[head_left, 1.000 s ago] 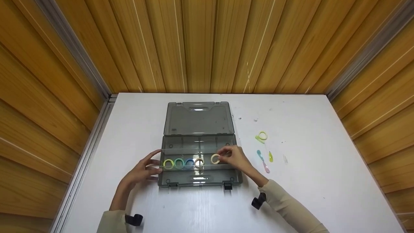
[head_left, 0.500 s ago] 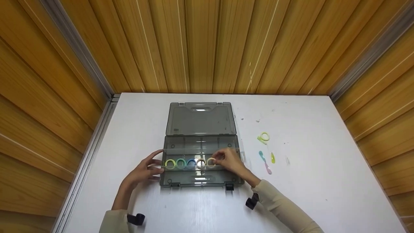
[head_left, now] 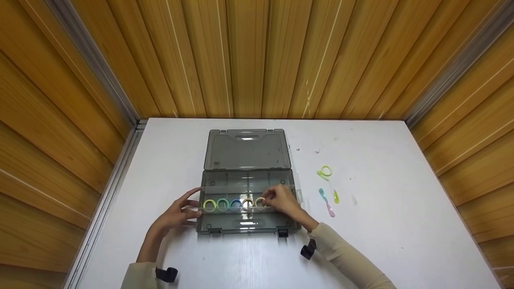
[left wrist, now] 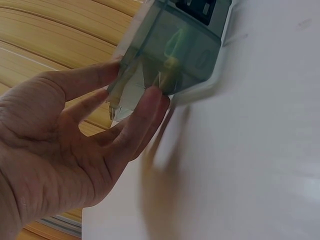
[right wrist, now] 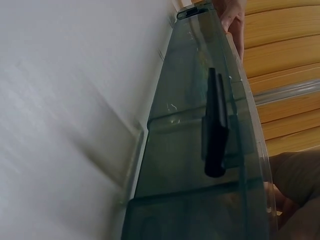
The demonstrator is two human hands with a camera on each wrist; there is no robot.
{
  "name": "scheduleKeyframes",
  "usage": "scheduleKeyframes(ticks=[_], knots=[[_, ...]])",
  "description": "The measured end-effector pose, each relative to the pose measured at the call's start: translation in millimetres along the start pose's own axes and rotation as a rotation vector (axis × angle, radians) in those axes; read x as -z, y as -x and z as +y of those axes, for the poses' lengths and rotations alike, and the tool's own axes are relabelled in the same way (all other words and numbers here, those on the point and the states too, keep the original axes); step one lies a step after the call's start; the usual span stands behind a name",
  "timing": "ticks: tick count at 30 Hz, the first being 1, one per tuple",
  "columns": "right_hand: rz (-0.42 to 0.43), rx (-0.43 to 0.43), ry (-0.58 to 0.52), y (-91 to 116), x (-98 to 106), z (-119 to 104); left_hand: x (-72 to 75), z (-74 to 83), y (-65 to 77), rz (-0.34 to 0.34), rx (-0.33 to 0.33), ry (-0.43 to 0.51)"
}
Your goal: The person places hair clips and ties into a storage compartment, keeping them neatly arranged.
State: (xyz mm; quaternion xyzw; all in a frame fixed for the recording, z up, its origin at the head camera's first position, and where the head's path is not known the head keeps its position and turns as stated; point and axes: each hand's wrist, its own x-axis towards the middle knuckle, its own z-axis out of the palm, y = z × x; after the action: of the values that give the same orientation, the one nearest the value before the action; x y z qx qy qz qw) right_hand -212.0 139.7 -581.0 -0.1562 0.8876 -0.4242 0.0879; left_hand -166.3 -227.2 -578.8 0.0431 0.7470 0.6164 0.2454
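A grey see-through plastic case (head_left: 249, 224) lies unfolded on the white table. Across its base sits a clear plastic tray (head_left: 231, 189) with several coloured rings in a row: a yellow ring (head_left: 204, 206), a teal ring (head_left: 218, 205), a blue ring (head_left: 231, 205) and a tan ring (head_left: 243, 204). At the row's right end my right hand (head_left: 284, 202) pinches a cream ring (head_left: 257, 203). My left hand (head_left: 174, 214) holds the tray's left end between thumb and fingers; in the left wrist view the fingertips (left wrist: 150, 95) are right at the case's corner.
Right of the case lie a light-green ring with a tail (head_left: 326, 171), a teal-and-pink strip (head_left: 326, 202) and a small yellow-green piece (head_left: 336, 196). The raised lid (head_left: 247, 152) lies back behind the base. Wood-look panels (head_left: 245, 60) wall the table's far side.
My right hand has moved left with the cream ring, bringing it beside the tan ring at the end of the row. The left hand keeps its place.
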Motion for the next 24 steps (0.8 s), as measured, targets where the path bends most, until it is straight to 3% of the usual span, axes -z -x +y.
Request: scheduleKeyframes(ticks=[6, 12, 19, 24], knots=[[-0.002, 0.055, 0.028, 4.8, 3.6, 1.7, -0.5, -0.3, -1.2, -0.011, 0.008, -0.008], [-0.017, 0.094, -0.013, 8.7, 18.6, 1.7, 3.1, 1.4, -0.8, -0.021, -0.007, -0.030], [0.055, 0.154, -0.069, 15.2, 63.1, 8.9, 2.3, 1.3, -1.3, -0.026, 0.008, -0.018], [0.179, 0.111, -0.121, 15.1, 102.7, 25.7, -0.5, 1.0, -0.3, -0.015, 0.016, -0.006]])
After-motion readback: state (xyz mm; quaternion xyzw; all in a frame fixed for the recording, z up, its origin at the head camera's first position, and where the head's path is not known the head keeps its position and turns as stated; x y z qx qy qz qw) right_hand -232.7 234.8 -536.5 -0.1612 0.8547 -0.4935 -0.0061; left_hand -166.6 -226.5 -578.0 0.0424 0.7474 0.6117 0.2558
